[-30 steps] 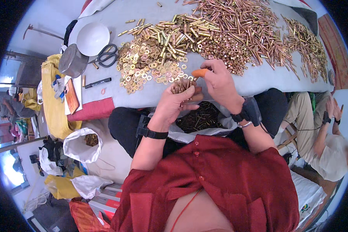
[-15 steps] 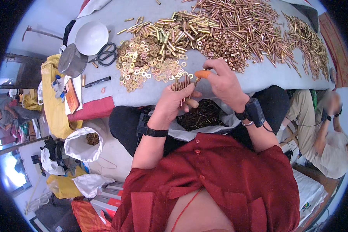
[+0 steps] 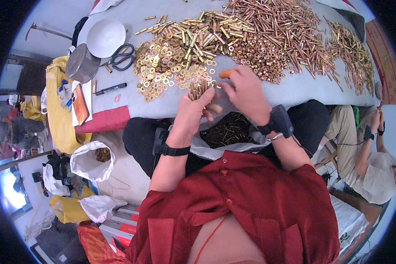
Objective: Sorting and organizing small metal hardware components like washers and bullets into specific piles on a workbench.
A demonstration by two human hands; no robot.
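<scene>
The metal rods [image 3: 197,91] have shifted slightly left, toward the piled washers [image 3: 156,79]; the left hand [image 3: 190,112] grips them bundled in curled fingers. On the right hand [image 3: 249,91], the orange finger cover [image 3: 226,74] has risen, leaving it apart from the bundle; whether those fingers pinch anything, I cannot tell.

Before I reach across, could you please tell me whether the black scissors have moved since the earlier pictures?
No; judged against the white bowl, the black scissors show no clear shift in any direction.
</scene>
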